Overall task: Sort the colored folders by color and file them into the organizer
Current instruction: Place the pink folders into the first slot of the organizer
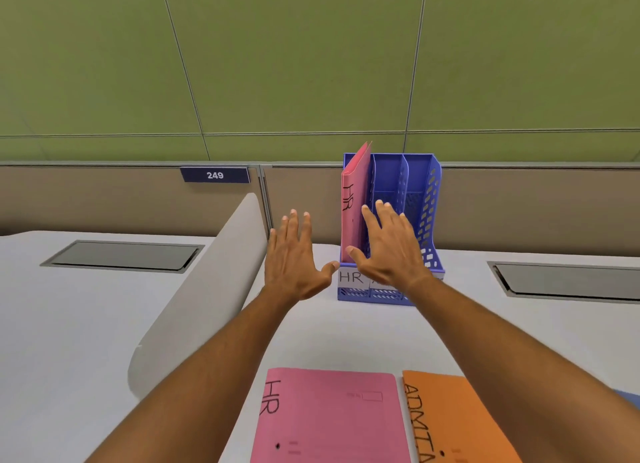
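Note:
A blue organizer (427, 199) with three slots stands at the back of the desk. Its leftmost slot, labelled HR, holds an upright pink folder (355, 199) marked HR. My right hand (388, 244) is spread with straight fingers in front of the organizer, beside that folder and holding nothing. To the left of the organizer, my left hand (294, 254) is also spread and holds nothing. Near me on the desk lie a second pink HR folder (329, 417) and an orange folder (460, 424) marked ADMIN. A blue edge (628, 398) shows at the far right.
A white curved divider (204, 289) rises on the left of the desk. Two grey cable hatches (124, 256) (568, 282) are set into the white desk. A brown partition with a sign 249 (214, 175) runs behind, under green wall panels.

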Demonstrator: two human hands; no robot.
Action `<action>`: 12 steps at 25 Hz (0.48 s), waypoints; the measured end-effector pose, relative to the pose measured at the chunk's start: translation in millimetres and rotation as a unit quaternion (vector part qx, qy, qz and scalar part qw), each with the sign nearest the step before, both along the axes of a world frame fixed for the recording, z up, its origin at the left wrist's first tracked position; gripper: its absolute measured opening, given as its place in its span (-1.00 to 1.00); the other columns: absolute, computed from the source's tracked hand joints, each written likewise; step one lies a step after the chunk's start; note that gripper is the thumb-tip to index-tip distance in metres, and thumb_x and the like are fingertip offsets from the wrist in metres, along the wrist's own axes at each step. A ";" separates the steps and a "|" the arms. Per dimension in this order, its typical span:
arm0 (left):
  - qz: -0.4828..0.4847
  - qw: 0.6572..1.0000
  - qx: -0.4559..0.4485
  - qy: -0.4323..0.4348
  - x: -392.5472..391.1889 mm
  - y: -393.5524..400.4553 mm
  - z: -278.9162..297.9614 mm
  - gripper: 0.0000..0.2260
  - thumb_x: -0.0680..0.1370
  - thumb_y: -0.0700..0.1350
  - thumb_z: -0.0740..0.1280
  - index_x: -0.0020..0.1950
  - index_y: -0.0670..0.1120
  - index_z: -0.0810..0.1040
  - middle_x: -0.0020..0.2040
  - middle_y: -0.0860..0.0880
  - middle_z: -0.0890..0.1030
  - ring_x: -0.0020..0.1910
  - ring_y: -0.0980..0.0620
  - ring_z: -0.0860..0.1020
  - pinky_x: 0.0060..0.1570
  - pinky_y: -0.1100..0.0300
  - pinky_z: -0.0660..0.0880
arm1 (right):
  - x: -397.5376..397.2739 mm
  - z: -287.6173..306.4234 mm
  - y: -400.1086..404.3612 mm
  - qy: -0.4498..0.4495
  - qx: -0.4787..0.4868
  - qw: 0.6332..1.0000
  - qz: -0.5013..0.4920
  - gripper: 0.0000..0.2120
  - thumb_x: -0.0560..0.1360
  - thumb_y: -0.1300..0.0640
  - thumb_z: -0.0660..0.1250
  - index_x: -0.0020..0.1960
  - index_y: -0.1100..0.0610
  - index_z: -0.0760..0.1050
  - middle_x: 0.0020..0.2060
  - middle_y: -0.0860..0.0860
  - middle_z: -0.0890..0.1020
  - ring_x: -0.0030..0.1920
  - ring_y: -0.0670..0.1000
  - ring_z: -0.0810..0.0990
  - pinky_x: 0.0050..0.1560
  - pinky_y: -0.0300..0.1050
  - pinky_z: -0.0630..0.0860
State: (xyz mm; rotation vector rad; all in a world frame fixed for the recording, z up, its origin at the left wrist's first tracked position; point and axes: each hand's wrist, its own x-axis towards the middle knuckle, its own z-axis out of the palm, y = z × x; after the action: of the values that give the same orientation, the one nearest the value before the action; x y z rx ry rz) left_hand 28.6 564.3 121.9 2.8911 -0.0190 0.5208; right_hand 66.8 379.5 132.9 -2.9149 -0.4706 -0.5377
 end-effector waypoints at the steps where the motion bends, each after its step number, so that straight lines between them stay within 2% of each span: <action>1: 0.004 1.000 0.004 0.006 -8.2 1.6 -3.0 -0.09 0.45 0.34 0.22 0.57 -0.06 -0.17 0.58 -0.12 -0.15 0.56 -0.12 -0.16 0.49 -0.07 -0.14 | -10.0 -6.6 0.9 0.006 0.005 1.000 0.004 -0.17 0.49 -0.33 0.13 0.56 0.11 -0.03 0.54 0.18 0.06 0.54 0.19 0.02 0.50 0.18 -0.02; 7: 0.029 0.998 0.005 0.062 -63.9 4.7 -34.7 -0.11 0.47 0.36 0.18 0.56 -0.04 -0.22 0.58 -0.11 -0.21 0.55 -0.12 -0.20 0.48 -0.05 -0.21 | -64.5 -50.8 7.7 0.057 0.014 0.998 0.013 -0.12 0.40 -0.38 -0.04 0.57 0.08 -0.07 0.56 0.16 -0.01 0.55 0.17 -0.06 0.50 0.17 -0.12; 12: 0.035 0.995 -0.008 0.098 -104.9 9.8 -67.2 -0.10 0.47 0.36 0.17 0.56 -0.04 -0.25 0.57 -0.11 -0.23 0.55 -0.12 -0.21 0.51 -0.11 -0.11 | -109.6 -78.8 16.5 0.095 0.018 0.995 0.007 -0.11 0.40 -0.40 -0.08 0.57 0.08 -0.10 0.56 0.14 -0.06 0.56 0.17 -0.11 0.52 0.17 -0.16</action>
State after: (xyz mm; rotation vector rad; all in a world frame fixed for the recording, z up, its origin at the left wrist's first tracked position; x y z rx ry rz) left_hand -76.3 574.1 54.8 2.9209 0.1165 0.2457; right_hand -42.9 396.0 54.1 -2.8886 -0.4500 -0.2603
